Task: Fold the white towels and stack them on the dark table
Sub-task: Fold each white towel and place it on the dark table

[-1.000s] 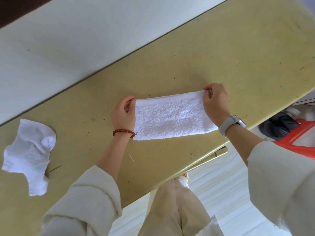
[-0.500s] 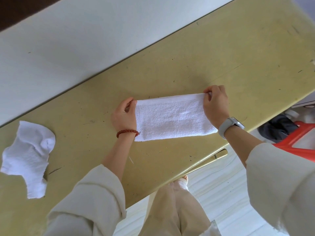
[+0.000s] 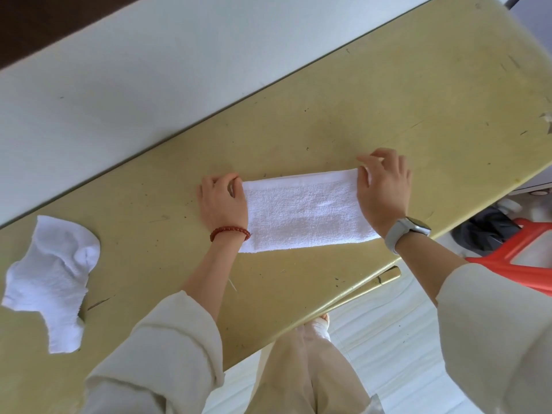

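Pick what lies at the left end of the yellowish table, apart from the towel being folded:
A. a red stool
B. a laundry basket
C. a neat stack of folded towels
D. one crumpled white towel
D: a crumpled white towel lies alone on the yellowish table, well clear of the flat towel held at both ends.

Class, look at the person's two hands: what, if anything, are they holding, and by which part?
Both hold the folded towel: left hand pinches its left end, right hand its right end.

Scuffed yellow table (image 3: 343,109) with folded towel (image 3: 304,210), crumpled towel (image 3: 50,279).
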Tool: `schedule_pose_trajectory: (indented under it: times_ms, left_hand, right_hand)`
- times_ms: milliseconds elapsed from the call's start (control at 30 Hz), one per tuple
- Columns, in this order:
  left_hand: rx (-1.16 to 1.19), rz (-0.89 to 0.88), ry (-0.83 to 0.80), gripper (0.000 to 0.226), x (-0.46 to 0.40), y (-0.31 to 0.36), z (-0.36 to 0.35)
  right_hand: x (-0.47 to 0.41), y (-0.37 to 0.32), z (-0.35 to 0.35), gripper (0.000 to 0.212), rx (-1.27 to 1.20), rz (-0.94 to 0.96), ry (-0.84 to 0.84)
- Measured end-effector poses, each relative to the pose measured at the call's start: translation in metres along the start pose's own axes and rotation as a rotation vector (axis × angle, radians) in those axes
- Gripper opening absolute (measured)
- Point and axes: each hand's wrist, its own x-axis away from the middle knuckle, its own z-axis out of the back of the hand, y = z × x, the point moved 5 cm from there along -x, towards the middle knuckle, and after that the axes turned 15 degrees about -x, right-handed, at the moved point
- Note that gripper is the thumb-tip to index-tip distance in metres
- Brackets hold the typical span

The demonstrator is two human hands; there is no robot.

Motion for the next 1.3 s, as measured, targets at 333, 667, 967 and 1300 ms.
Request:
schedule_pose_trajectory:
  times_ms: [333, 667, 967, 1300]
  left_hand:
    - [-0.187, -0.552, -0.071, 0.015, 0.009, 0.041, -0.016]
    - [-0.167, -0.583, -0.02, 0.005, 0.006, 0.045, -0.013]
    - [-0.173, -0.528, -0.055, 0.016, 0.0, 0.05, -0.016]
    - [-0.365, -0.585, -0.039, 0.036, 0.032, 0.047, -0.008]
  right_hand:
    - [0.006, -0.048, -0.052, 0.015, 0.069, 0.303, -0.245]
    - [-0.001, -0.049, -0.054, 0.028, -0.006, 0.3, -0.295]
    - [-0.011, -0.047, -0.063, 0.018, 0.031, 0.297, -0.287]
    - [0.005, -0.04, -0.031, 0.026, -0.033, 0.457, -0.17]
